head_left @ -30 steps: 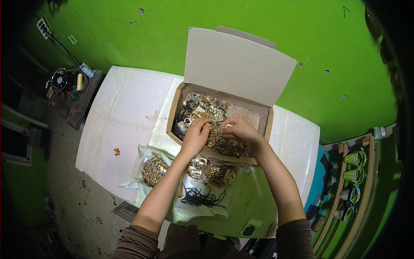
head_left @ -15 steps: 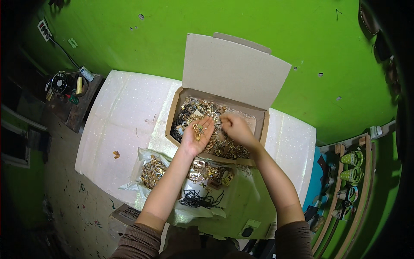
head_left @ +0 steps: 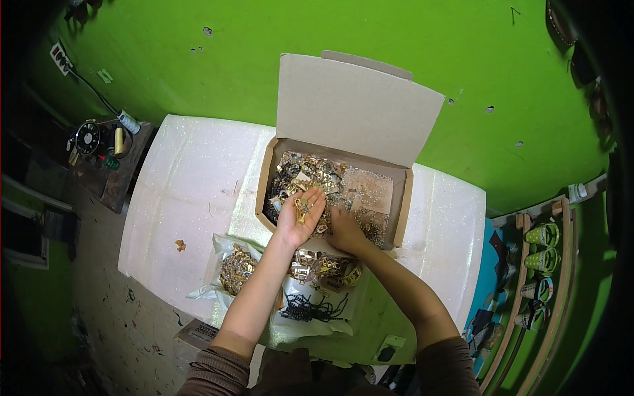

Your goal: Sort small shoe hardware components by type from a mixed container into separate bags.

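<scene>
My left hand (head_left: 302, 218) is palm up over the front left of the cardboard box (head_left: 405, 204), fingers stretched out. Gold-coloured metal pieces (head_left: 301, 208), one of them clasp-like, rest in its palm. Just to its right, my right hand (head_left: 345, 231) reaches into the box with bent fingers among the small loose pieces; what they hold, if anything, is hidden. Gold, silver and black jewellery bits (head_left: 317, 168) heap up on the box's left side. Clear and silvery beads (head_left: 360, 181) lie scattered over its right side.
The box's lid (head_left: 360, 105) stands upright towards the green wall. In front lie a plastic bag of gold bits (head_left: 236, 267), gold buckles (head_left: 304, 264) and black bead strands (head_left: 310, 307). A brown scrap (head_left: 179, 245) lies left on the white table (head_left: 191, 178). A shoe rack (head_left: 518, 264) stands right.
My right hand has moved down and left, from above the middle of the box to the pieces near its front edge. My left hand stays in place with the gold-coloured pieces.
</scene>
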Available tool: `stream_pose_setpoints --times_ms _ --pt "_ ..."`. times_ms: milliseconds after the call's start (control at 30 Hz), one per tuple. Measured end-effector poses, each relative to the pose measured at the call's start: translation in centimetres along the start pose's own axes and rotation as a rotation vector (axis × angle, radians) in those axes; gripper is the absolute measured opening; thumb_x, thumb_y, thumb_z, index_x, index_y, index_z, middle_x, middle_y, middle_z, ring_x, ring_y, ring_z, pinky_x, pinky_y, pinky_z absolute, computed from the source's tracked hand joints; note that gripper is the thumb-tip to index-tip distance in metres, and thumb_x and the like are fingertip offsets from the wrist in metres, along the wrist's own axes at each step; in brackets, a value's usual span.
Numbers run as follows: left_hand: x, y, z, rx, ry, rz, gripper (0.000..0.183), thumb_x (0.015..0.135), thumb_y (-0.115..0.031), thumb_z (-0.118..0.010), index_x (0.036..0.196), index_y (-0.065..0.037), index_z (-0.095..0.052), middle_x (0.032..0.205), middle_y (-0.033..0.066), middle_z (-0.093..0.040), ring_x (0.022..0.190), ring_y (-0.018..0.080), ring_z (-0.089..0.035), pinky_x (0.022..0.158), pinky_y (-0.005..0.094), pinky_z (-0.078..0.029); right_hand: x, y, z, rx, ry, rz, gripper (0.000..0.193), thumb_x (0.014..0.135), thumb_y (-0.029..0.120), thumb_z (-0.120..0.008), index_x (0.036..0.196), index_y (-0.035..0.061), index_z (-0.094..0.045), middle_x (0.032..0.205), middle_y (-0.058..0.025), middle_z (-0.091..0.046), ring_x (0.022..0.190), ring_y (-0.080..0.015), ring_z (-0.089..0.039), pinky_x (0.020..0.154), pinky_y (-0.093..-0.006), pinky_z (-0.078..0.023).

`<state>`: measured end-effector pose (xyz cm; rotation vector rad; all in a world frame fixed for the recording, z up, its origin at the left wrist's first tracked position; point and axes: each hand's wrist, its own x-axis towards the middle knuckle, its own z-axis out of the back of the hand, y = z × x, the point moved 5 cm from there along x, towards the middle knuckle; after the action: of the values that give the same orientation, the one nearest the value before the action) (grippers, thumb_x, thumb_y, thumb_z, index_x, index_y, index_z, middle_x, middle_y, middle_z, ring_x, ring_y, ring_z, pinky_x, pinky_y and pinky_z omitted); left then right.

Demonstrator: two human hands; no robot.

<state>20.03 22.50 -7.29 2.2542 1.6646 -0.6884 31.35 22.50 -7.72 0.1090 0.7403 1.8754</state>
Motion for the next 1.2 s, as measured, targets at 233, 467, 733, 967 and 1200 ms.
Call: stream_pose_setpoints --times_ms 233,467,733,967,1200 --pt "-0.3 0.1 0.0 0.026 0.005 0.000 0.033 0.087 -0.019 -0.034 0.108 0.004 -0.045 0.106 0.0136 -0.052 0.100 0.0236 -0.051 0.085 0.0317 -0.045 0.1 -0.2 0.5 0.348 -0.014 0.029 0.048 0.060 0.013 -0.068 0.097 0.0029 -0.040 0.089 -0.0194 -0.051 0.086 -0.0304 -0.052 0.074 -0.0357 -0.041" --pt "-0.3 0.2 0.3 0.020 -0.009 0.009 0.032 0.088 -0.019 -0.033 0.107 0.004 -0.045 0.106 0.0146 -0.051 0.097 0.0246 -0.052 0.085 0.0336 -0.046 1.0 -2.2 -0.8 0.376 0.060 -0.034 0.039 0.062 0.010 -0.066 0.093 0.0042 -0.044 0.073 -0.0082 -0.052 0.065 -0.0169 -0.052 0.055 -0.0288 -0.043" --pt "-0.4 -0.2 0.7 0.084 -0.040 0.000 0.035 0.087 -0.019 -0.031 0.110 0.004 -0.045 0.111 0.0140 -0.049 0.103 0.0225 -0.049 0.089 0.0313 -0.042 0.6 -1.2 2.4 1.072 0.231 -0.161 0.023 0.069 0.003 -0.060 0.087 0.0053 -0.046 0.069 -0.0007 -0.052 0.060 -0.0080 -0.051 0.050 -0.0206 -0.041" --pt "-0.6 0.3 0.4 0.215 0.038 0.063 0.039 0.089 -0.025 -0.024 0.111 -0.002 -0.046 0.112 0.0125 -0.050 0.100 0.0201 -0.051 0.082 0.0315 -0.044 0.5 3.5 6.5 0.936 0.221 -0.201 0.020 0.070 0.004 -0.058 0.087 0.0040 -0.049 0.073 -0.0036 -0.055 0.063 -0.0107 -0.054 0.051 -0.0213 -0.042" --pt "-0.7 0.5 0.8 0.155 0.022 0.077 0.029 0.088 -0.024 -0.028 0.096 -0.006 -0.050 0.095 0.0084 -0.056 0.080 0.0183 -0.054 0.076 0.0311 -0.046 1.7 5.9 6.6 0.677 0.177 0.066 0.026 0.075 0.004 -0.056 0.099 -0.0019 -0.052 0.086 -0.0062 -0.058 0.079 -0.0110 -0.053 0.070 -0.0207 -0.043"
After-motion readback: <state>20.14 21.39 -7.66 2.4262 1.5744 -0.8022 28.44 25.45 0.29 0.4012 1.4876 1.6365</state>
